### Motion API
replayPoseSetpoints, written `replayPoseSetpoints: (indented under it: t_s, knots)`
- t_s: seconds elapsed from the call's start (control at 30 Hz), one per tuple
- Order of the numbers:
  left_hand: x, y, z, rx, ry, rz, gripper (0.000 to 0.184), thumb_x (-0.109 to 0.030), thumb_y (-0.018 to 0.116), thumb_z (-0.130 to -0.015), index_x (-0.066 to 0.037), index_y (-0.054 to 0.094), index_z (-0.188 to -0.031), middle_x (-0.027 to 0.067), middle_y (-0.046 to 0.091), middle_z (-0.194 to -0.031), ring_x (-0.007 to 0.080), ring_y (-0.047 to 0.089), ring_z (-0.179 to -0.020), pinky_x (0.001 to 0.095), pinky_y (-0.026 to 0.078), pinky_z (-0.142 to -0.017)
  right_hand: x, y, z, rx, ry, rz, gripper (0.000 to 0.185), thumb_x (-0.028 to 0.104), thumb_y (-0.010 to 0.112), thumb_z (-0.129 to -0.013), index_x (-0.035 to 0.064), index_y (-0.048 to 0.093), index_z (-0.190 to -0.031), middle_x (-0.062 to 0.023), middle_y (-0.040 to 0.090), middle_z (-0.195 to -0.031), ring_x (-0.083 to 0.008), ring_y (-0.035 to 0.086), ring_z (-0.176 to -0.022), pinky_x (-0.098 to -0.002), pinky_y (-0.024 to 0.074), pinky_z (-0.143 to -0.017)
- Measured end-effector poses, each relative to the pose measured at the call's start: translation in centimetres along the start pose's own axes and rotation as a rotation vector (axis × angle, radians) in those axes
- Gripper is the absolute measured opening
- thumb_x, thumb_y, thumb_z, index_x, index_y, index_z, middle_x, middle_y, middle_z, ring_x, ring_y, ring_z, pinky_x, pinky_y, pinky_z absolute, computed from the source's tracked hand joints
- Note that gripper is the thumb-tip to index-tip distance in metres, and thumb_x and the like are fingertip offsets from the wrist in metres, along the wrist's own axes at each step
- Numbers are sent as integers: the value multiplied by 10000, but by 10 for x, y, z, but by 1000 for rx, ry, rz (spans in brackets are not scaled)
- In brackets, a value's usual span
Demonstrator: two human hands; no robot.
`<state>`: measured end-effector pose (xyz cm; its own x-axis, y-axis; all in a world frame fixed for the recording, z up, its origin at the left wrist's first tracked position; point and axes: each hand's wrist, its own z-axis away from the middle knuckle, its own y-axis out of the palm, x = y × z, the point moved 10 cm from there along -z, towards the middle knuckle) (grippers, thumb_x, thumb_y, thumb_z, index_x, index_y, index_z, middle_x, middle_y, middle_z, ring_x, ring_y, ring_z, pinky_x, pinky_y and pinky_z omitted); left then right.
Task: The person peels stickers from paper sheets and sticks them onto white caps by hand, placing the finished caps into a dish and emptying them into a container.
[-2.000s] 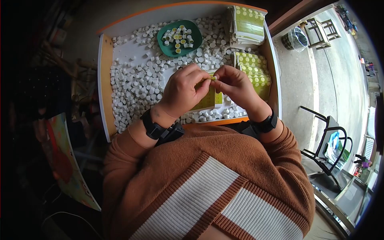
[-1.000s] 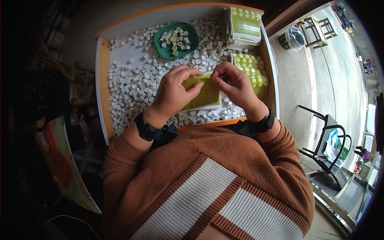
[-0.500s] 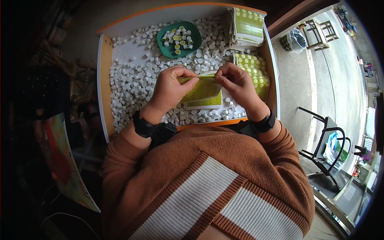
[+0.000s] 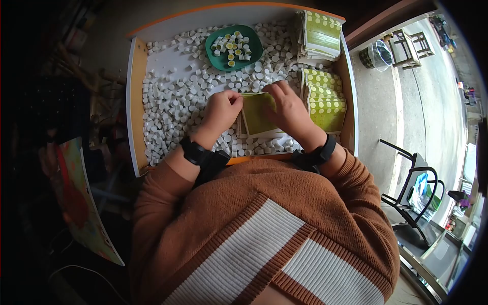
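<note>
A green sheet (image 4: 255, 116) with a pale border lies in front of me, on top of a small pile of paper. My left hand (image 4: 219, 113) is closed in a pinch at the sheet's upper left corner. Over the sheet's right part rests my right hand (image 4: 291, 113), its fingers bent and slightly apart near the top edge; its thumb is hidden. Small white round caps (image 4: 178, 109) are strewn around both hands. Beyond them a green tray (image 4: 209, 55) holds several caps, some with yellow-green tops.
An upright-sided box with an orange rim (image 4: 244, 4) surrounds the caps. Stacks of green dotted sheets (image 4: 324, 33) and more dotted sheets (image 4: 325, 94) lie along its right side. A lined bin (image 4: 377, 55), a wooden stool (image 4: 405, 50) and a black chair (image 4: 419, 193) stand to the right.
The green sheet, raised and pinched by both hands before, now lies lower and flat on the pile. My right hand has shifted left over it, fingers loosened; the left hand stays at its corner.
</note>
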<state>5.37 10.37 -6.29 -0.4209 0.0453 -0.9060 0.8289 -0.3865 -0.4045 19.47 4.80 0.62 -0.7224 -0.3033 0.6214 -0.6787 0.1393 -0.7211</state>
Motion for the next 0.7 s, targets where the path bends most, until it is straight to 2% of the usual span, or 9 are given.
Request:
replayPoseSetpoints:
  t_s: [0.07,0.17,0.2,0.3,0.47,0.57,0.63,0.7]
  knots:
    - [4,3,-2,-5,3,-57,141,-103,625,-855,20,668,-908,70,664,-732,103,592,-643,243,468,-623,0,18,0,33,-11,-8,375,57,670,-716,73,577,-1078,-141,541,-949,-341,583,-855,-375,498,-730]
    - [-7,-4,-4,-46,149,-205,88,-49,629,-764,-25,668,-839,151,653,-758,342,630,-678,355,507,-612,1,34,-3,98,-47,-29,431,67,668,-712,98,559,-1128,-131,539,-988,-336,583,-870,-387,499,-739]
    - [-7,-9,-6,-51,149,-207,88,-49,629,-764,-25,668,-839,151,653,-758,342,630,-678,355,507,-612,2,35,-5,110,-47,-5,420,76,666,-717,106,566,-1123,-128,542,-983,-334,584,-869,-388,500,-740]
    - [-36,-46,-4,-240,349,-415,110,-67,651,-747,-40,643,-853,140,622,-824,352,606,-746,386,501,-650,6,38,-7,135,-42,40,398,94,662,-726,120,580,-1115,-121,548,-973,-330,586,-867,-391,502,-743]
    - [-47,-56,-23,-244,416,-619,164,-77,689,-728,-55,618,-875,133,572,-888,336,580,-836,409,486,-715,8,46,-9,181,-28,78,377,118,658,-724,139,600,-1096,-109,554,-964,-324,587,-872,-400,505,-740]
    - [-34,-40,-33,-143,388,-753,224,-74,721,-692,-59,617,-890,127,555,-908,335,553,-913,414,473,-771,5,45,-8,142,-43,74,362,118,651,-720,152,606,-1078,-101,555,-957,-324,583,-855,-403,505,-729]
    - [-34,-36,-34,-138,417,-796,247,-64,733,-672,-61,621,-892,125,566,-899,337,554,-898,409,465,-771,9,41,-6,96,-63,50,227,133,606,-736,109,589,-961,-124,538,-921,-340,574,-816,-421,493,-696]
    - [-34,-32,-34,-101,407,-841,239,-51,724,-678,-56,616,-892,124,560,-899,338,549,-903,411,462,-773,10,45,-5,102,-125,96,223,145,605,-736,93,573,-950,-134,527,-920,-341,570,-817,-426,489,-691]
